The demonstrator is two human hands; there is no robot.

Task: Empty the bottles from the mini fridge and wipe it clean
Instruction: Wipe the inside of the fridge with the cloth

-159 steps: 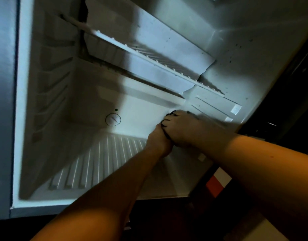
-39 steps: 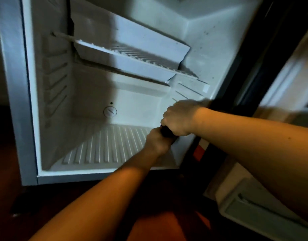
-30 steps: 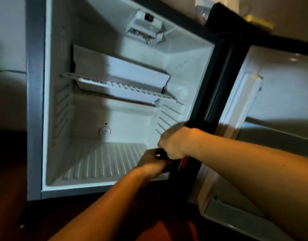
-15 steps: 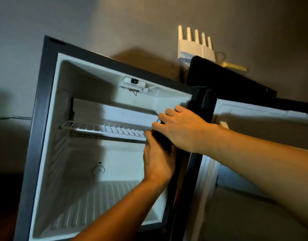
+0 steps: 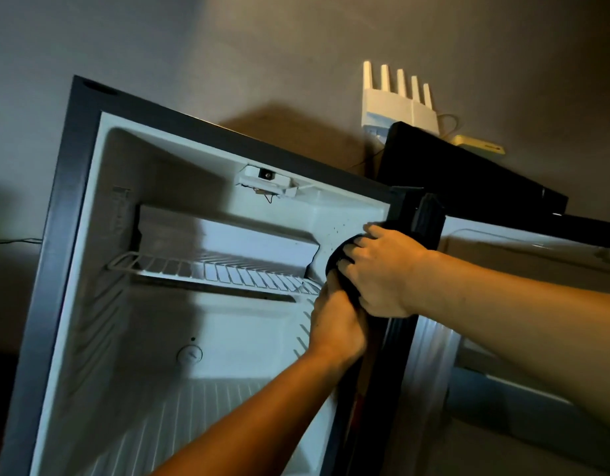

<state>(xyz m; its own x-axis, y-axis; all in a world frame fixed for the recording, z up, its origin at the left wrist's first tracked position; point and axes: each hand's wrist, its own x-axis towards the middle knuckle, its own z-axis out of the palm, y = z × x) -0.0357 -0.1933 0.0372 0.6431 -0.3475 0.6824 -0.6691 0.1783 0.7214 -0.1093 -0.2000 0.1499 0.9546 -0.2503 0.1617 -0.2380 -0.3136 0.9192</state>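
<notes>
Looking through the head camera, I see a mini fridge (image 5: 90, 269) standing open against a grey wall, its white interior holding no bottles that I can see. My two bare forearms reach in from the lower right and meet at the fridge's right inner wall, close to the front edge and just below the top corner.

My right hand (image 5: 379, 273) lies on top, its fingers (image 5: 357, 250) curled over a dark cloth (image 5: 336, 261), pressing it against the white wall. My left hand (image 5: 336, 324) sits just beneath, touching the right hand, and grips the lower part of the same cloth; its fingers are hidden behind the hand, so I cannot tell how they lie. Only a rounded dark edge of the cloth shows between and above the hands.

Inside, a white wire shelf (image 5: 214, 273) runs across the upper half, level with the hands. A small white light housing (image 5: 265, 183) hangs from the ceiling of the cavity. A round dial (image 5: 189, 354) sits on the back wall, and the floor below is ribbed.

To the right, the fridge door (image 5: 537, 255) is swung wide open, its dark gasket (image 5: 429, 218) right beside the right hand. On the wall above it a white router (image 5: 400, 104) with five upright antennas is mounted
</notes>
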